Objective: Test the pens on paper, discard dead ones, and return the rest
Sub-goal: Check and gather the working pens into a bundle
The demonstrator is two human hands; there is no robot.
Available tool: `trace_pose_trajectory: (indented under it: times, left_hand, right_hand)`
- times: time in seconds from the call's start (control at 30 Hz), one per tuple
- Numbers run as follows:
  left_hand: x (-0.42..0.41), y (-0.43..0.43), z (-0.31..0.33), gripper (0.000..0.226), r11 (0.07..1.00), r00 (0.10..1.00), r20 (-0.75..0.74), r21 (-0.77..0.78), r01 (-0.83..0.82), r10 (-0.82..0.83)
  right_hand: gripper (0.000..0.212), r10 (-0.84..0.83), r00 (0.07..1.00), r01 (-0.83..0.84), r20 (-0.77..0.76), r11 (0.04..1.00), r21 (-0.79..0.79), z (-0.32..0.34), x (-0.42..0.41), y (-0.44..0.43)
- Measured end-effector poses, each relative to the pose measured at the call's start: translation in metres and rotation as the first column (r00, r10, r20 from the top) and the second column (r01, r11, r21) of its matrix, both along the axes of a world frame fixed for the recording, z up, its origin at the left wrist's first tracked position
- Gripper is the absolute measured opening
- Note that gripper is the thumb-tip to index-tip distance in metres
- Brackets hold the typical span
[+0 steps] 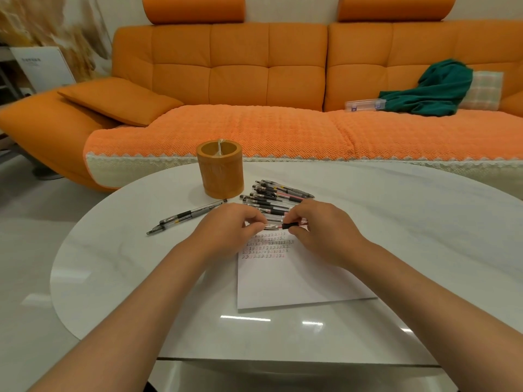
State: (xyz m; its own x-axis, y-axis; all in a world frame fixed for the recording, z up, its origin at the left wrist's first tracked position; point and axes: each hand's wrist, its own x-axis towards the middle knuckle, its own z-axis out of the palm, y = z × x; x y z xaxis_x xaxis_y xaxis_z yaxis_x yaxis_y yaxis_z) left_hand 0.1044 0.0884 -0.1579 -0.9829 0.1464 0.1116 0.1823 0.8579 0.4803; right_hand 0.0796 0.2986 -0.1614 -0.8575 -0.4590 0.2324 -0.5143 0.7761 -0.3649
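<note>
Left hand (pixel 232 222) and right hand (pixel 319 222) each pinching one end of a pen (pixel 278 226) above written paper (pixel 297 281), pen pile (pixel 271 198) just beyond, bamboo holder (pixel 220 172) on counter (pixel 410 236)

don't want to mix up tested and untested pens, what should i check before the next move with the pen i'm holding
1. Grip: left hand and right hand both pinch the clear pen with a black grip above the paper: ok.
2. Tip out and ready to write: cannot tell, fingers hide it.
3. Writing room: white paper sheet has rows of marks at its far end, near part bare: ok.
4. Round yellow-brown bamboo holder upright, mouth open: ok.
5. Two grey-and-black pens lying apart on the left: dead or working, cannot tell.
6. Pile of pens beyond the hands, off the bare part: ok.
</note>
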Motion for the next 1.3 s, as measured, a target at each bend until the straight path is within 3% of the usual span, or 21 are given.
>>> trace_pose_trajectory:
  times: [0.17, 0.3, 0.4, 0.47, 0.67, 0.8, 0.87, 0.93, 1.0, 1.13, 1.3]
  left_hand:
    - [0.002, 0.006, 0.000, 0.013, 0.993, 0.999, 0.048, 0.118, 0.010, -0.016]
    - [0.005, 0.008, 0.003, 0.013, 0.957, 0.988, 0.134, 0.288, 0.037, -0.079]
    - [0.008, 0.014, 0.005, 0.012, 0.931, 0.971, 0.192, 0.358, 0.064, -0.141]
    - [0.010, 0.017, 0.005, 0.010, 0.919, 0.959, 0.235, 0.390, 0.056, -0.158]
    - [0.012, 0.019, 0.004, 0.011, 0.909, 0.954, 0.259, 0.415, 0.032, -0.152]
    - [0.011, 0.018, 0.004, 0.012, 0.919, 0.963, 0.247, 0.395, 0.004, -0.111]
    - [0.009, 0.012, 0.004, 0.013, 0.937, 0.982, 0.182, 0.348, -0.019, -0.048]
    - [0.005, 0.005, 0.003, 0.012, 0.947, 0.994, 0.099, 0.314, -0.071, 0.041]
    - [0.002, -0.001, 0.001, 0.007, 0.954, 0.992, 0.023, 0.273, -0.125, 0.123]
    - [0.000, -0.008, -0.007, 0.031, 0.973, 0.978, -0.052, 0.125, -0.196, 0.203]
    - [0.007, -0.009, -0.010, 0.033, 0.997, 0.997, 0.028, -0.033, -0.077, 0.078]
  right_hand:
    - [0.014, 0.039, 0.999, -0.038, 0.028, 0.999, -0.037, -0.005, 0.000, -0.005]
    - [0.018, 0.106, 0.993, -0.102, -0.060, 0.992, 0.068, -0.006, 0.007, -0.005]
    - [0.056, 0.098, 0.982, -0.062, -0.163, 0.976, 0.209, -0.007, 0.012, -0.007]
    - [0.070, 0.086, 0.972, -0.029, -0.217, 0.968, 0.250, -0.009, 0.012, -0.011]
    - [0.063, 0.043, 0.970, 0.016, -0.239, 0.971, 0.240, -0.013, 0.014, -0.018]
    - [0.058, 0.064, 0.986, -0.030, -0.153, 0.977, 0.212, -0.012, 0.011, -0.020]
    - [0.042, 0.093, 0.994, -0.082, -0.058, 0.983, 0.162, -0.009, 0.009, -0.019]
    - [0.019, 0.103, 0.993, -0.105, 0.057, 0.993, 0.049, -0.008, 0.005, -0.019]
    - [0.025, 0.115, 0.986, -0.104, 0.118, 0.989, -0.101, -0.010, 0.001, -0.020]
    - [0.035, 0.037, 0.995, -0.027, 0.090, 0.994, -0.110, -0.014, -0.013, -0.019]
    - [0.021, 0.000, 1.000, 0.001, 0.009, 0.999, -0.048, -0.013, -0.021, -0.016]
